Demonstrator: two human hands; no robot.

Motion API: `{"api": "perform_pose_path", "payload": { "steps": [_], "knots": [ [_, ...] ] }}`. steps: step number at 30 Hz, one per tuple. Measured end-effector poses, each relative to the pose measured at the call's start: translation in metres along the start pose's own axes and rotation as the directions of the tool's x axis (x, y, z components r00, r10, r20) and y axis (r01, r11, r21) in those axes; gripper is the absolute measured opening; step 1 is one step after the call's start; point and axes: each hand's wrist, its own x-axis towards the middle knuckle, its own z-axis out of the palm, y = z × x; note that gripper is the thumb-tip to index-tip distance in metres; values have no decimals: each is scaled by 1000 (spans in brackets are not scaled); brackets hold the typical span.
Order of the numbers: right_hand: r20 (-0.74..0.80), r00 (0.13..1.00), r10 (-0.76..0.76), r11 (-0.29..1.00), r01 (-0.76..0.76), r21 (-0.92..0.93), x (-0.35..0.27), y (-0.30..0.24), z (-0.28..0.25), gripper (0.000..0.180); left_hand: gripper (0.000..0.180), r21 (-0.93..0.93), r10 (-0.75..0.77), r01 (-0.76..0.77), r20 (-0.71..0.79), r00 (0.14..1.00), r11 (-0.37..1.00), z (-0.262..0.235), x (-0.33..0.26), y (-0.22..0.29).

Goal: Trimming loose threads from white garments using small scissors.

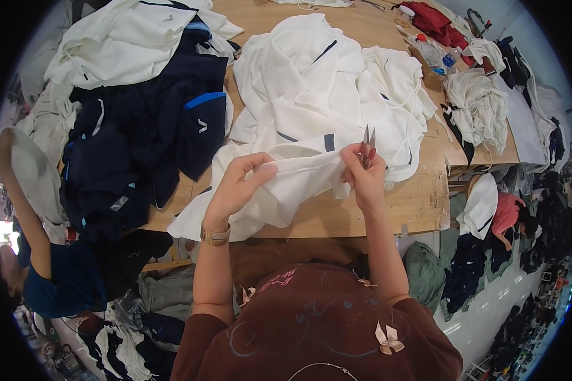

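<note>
A white garment point(311, 95) with dark trim lies bunched on the wooden table point(419, 203), one edge pulled toward me. My left hand point(238, 184) pinches a fold of that white cloth; a gold watch sits on its wrist. My right hand point(362, 171) grips the same edge and also holds small metal thread snips point(368, 143), blades pointing up. The two hands stretch the fabric between them above the table's front edge.
A pile of navy and blue garments point(140, 140) covers the left of the table, with more white ones point(127, 38) behind. White cords point(480, 105) and red cloth point(435, 22) lie at the far right. A person in a blue top point(57, 279) stands at left. Clothes heap the floor.
</note>
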Motion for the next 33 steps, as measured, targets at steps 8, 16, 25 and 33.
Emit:
{"api": "perform_pose_path", "payload": {
  "steps": [8, 16, 25, 33],
  "knots": [
    [7, 984, -178, 925, 169, -340, -9, -1, 12, 19, 8, -585, -76, 13, -83, 994, 811, 22, 1, -10],
    [319, 908, -270, 701, 413, -582, -18, -5, 15, 32, 7, -707, -191, 39, -138, 972, 707, 26, 0, -8],
    [554, 733, -394, 323, 675, -664, -15, -9, 22, 31, 13, -547, -200, 54, -210, 957, 836, 23, 0, -7],
    [586, 699, -410, 296, 709, -640, -13, -12, 22, 32, 13, -544, -211, 79, -185, 960, 835, 26, 0, -3]
  ]
}}
